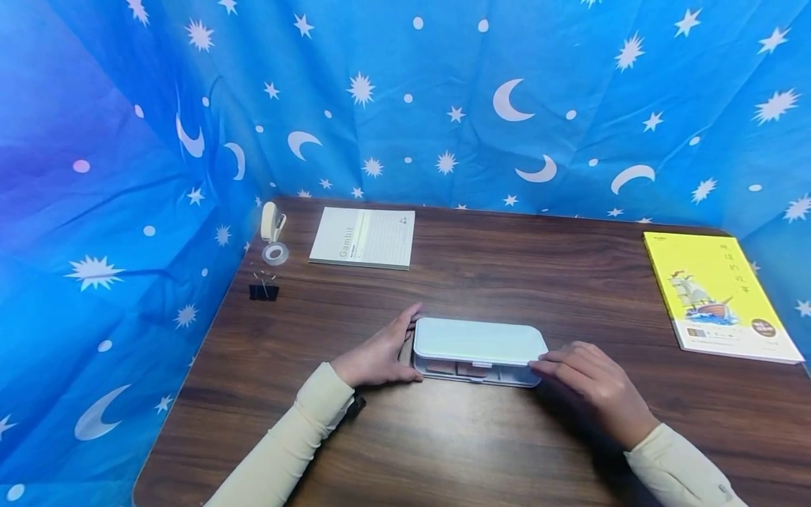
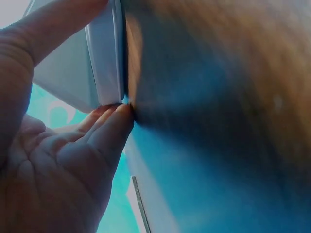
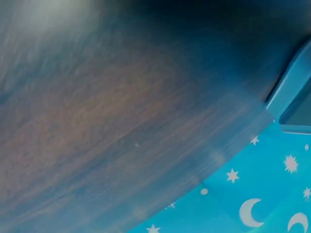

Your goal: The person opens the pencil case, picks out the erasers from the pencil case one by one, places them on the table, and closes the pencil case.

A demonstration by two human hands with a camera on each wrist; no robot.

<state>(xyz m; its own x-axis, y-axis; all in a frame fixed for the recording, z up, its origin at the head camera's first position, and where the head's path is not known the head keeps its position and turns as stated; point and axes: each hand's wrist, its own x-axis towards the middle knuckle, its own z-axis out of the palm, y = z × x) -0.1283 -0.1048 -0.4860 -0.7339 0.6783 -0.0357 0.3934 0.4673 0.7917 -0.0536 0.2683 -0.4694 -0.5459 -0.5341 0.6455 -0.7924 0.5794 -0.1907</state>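
Observation:
A white pencil case (image 1: pixel 479 341) lies near the middle of the table with its hinged lid partly raised at the front. Through the gap some brownish items show, too small to make out. My left hand (image 1: pixel 379 352) grips the case's left end, thumb at the near corner and fingers at the far one. In the left wrist view, the thumb and fingers of that hand (image 2: pixel 63 155) span the end of the case (image 2: pixel 104 58). With its fingertips my right hand (image 1: pixel 595 380) pinches the lid's front right corner. The right wrist view catches only the case's edge (image 3: pixel 286 92).
On the left stand a cream stapler (image 1: pixel 271 222), a tape roll (image 1: pixel 266 254) and a black binder clip (image 1: pixel 263 292). A notebook (image 1: pixel 362 238) lies at the back, and a yellow book (image 1: pixel 719 292) at the right. A blue star-patterned cloth (image 1: pixel 443 105) hangs behind the table.

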